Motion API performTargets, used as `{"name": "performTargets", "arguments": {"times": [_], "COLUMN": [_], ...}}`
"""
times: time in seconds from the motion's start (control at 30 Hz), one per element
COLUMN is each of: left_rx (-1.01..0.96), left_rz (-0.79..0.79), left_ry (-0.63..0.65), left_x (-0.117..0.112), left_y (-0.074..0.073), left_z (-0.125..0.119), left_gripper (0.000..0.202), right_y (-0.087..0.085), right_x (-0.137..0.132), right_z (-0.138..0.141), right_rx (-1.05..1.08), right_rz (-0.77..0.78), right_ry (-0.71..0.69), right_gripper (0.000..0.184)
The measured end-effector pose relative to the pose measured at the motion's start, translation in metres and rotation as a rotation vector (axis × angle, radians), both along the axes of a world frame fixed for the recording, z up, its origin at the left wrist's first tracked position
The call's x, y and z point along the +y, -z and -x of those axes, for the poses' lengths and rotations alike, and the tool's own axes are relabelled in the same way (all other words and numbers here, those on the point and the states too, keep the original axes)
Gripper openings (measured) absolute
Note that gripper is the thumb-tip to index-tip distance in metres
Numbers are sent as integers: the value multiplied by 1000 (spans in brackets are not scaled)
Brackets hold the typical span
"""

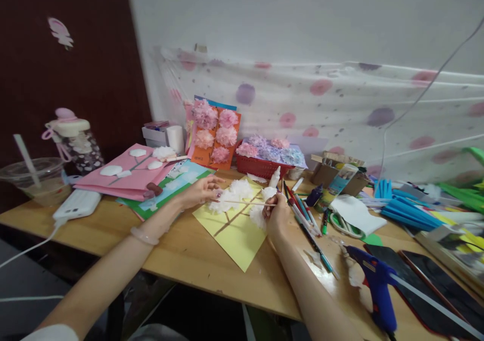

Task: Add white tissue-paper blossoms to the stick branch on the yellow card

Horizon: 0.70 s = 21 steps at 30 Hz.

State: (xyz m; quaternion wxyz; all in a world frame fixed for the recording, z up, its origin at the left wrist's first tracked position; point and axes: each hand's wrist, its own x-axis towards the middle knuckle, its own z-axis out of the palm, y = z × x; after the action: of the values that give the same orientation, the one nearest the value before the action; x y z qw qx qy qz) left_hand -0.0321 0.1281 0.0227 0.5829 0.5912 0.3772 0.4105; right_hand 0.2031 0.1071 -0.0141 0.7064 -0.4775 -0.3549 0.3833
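A yellow sheet of paper (pixel 242 245) lies on the table with brown branch lines (pixel 231 219) on it. White tissue-paper flowers (pixel 238 192) sit along the branches. My left hand (pixel 204 190) reaches to the flower on the left, its fingers stretched out; whether they touch it I cannot tell. My right hand (pixel 278 215) is closed on a thin pale stick (pixel 245 203), which points left across the paper toward that flower. More white flowers (pixel 257 216) lie beside the right hand, partly covered by it.
Pens (pixel 308 215) and a blue glue gun (pixel 374 280) lie to the right, near dark phones (pixel 416 285). Pink paper (pixel 128 174) with white flowers lies left, beside a power bank (pixel 77 205) and plastic cup (pixel 38 184). A red basket (pixel 260 168) and glue bottle (pixel 275 177) stand behind.
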Motion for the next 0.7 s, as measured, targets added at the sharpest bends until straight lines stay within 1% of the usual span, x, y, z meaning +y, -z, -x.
{"name": "performTargets", "arguments": {"times": [0.1,0.2,0.37,0.57,0.7], "left_rx": [-34,-54,-51,-14,-29], "left_rz": [18,61,99,81,41], "left_ry": [4,27,53,56,64], "left_x": [-1,1,5,7,6], "left_y": [1,5,13,17,18], "left_z": [-1,-2,-2,-2,-4], "left_gripper": [52,56,47,40,32], "right_y": [-5,-7,-5,-4,-3], "right_x": [-3,-4,-3,-3,-3], "right_z": [3,4,3,4,3], "right_rx": [117,110,101,83,48], "right_rz": [87,96,98,85,53], "right_ry": [2,-10,-2,11,-15], "right_gripper": [36,35,35,36,35]}}
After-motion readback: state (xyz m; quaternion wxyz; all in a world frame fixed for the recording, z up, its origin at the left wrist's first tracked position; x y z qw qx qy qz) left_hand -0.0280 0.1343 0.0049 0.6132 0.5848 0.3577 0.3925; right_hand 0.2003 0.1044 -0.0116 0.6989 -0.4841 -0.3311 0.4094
